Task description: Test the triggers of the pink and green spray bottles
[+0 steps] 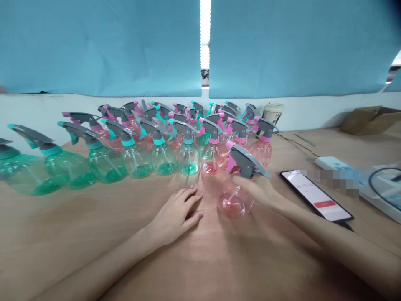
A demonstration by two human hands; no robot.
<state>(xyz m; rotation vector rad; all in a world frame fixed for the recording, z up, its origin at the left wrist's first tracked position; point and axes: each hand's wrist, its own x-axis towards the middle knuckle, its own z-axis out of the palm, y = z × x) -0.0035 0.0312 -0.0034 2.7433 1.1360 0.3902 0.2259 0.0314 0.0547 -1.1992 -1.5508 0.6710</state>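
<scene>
- Head view: left hand [178, 215] rests on the table [103, 221], fingers loosely parted, holding nothing.
- Right of it, the pink bottle [233, 205], likely light, thin, slightly springy and slick; the neck looks the surest hold. Whether its base touches the table, I cannot tell.
- Right hand [255, 188] wraps that neck; fingertips are blurred, partly hidden.
- Phone [313, 196]: pixels mask its far side.

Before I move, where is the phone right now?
In the head view, the phone lies screen up on the table, right of centre, just to the right of the right hand, which grips a pink spray bottle.
</scene>
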